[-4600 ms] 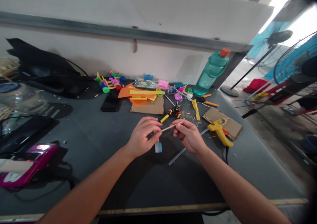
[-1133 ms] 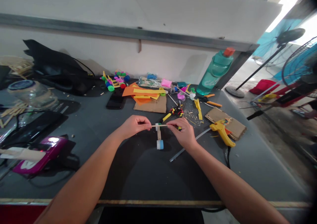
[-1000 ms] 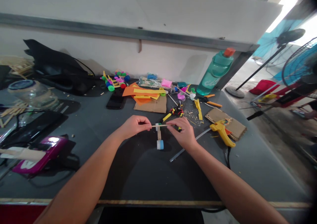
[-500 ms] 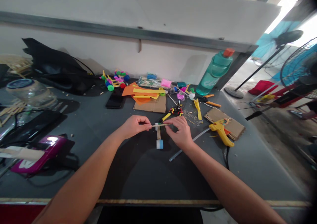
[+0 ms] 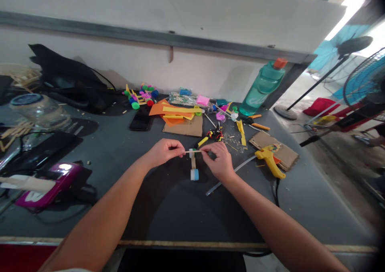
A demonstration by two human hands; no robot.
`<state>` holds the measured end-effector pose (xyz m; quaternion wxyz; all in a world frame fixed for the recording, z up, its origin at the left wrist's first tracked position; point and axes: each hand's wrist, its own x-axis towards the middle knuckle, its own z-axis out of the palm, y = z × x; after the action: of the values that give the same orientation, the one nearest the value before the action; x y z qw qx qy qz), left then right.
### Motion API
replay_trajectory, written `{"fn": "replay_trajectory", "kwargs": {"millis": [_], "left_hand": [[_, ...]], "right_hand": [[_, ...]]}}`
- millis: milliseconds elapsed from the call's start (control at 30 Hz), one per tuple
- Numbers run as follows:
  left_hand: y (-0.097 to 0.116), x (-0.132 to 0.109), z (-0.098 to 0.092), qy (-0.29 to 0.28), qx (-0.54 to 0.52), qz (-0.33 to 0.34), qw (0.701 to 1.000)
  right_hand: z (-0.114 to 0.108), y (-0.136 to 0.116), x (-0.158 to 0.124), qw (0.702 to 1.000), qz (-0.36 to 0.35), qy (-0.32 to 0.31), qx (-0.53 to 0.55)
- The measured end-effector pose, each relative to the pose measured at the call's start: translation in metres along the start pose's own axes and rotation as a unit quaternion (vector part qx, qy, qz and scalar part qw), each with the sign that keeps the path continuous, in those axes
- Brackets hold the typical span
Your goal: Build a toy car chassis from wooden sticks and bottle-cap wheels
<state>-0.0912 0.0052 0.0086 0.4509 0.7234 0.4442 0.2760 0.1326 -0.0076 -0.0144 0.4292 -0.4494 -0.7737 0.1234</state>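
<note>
Head view, dark workbench (image 5: 168, 212), left to right. Far left: glass jar (image 5: 39, 111), black bag (image 5: 66, 81), and magenta case (image 5: 49, 191) with a wooden strip lying across it. Behind the hands are a small stick-and-cap model (image 5: 135, 97) with bright green and pink caps, and a black phone (image 5: 140, 117).

Left hand (image 5: 165, 153) is closed in a pinch on the left end of a thin wooden stick (image 5: 195, 151). Right hand (image 5: 219, 161) pinches the stick's right part, thumb and fingers closed, so the stick lies level between the hands. It crosses the top of a short upright stick (image 5: 193, 163), with a white piece at the join (image 5: 191, 154). A blue-and-white bottle cap (image 5: 194, 175) sits on the lower end, on or just above the bench; cannot tell which. Cannot tell if the join is glued.

So far: stick, crosspiece and one cap joined, no second cap on the piece in view.

Right of the hands: orange paper on cardboard (image 5: 182, 128), clear glue stick (image 5: 221, 187), yellow hot glue gun (image 5: 269, 163), teal water bottle (image 5: 261, 89).
</note>
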Motion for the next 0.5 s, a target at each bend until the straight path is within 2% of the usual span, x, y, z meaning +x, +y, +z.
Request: {"fn": "replay_trajectory", "kwargs": {"millis": [500], "left_hand": [[-0.0002,-0.0001,0.0003,-0.006,0.0,-0.003,1.0]], "right_hand": [[-0.0033,0.0012,-0.0001,1.0,-0.001,-0.003,0.006]]}}
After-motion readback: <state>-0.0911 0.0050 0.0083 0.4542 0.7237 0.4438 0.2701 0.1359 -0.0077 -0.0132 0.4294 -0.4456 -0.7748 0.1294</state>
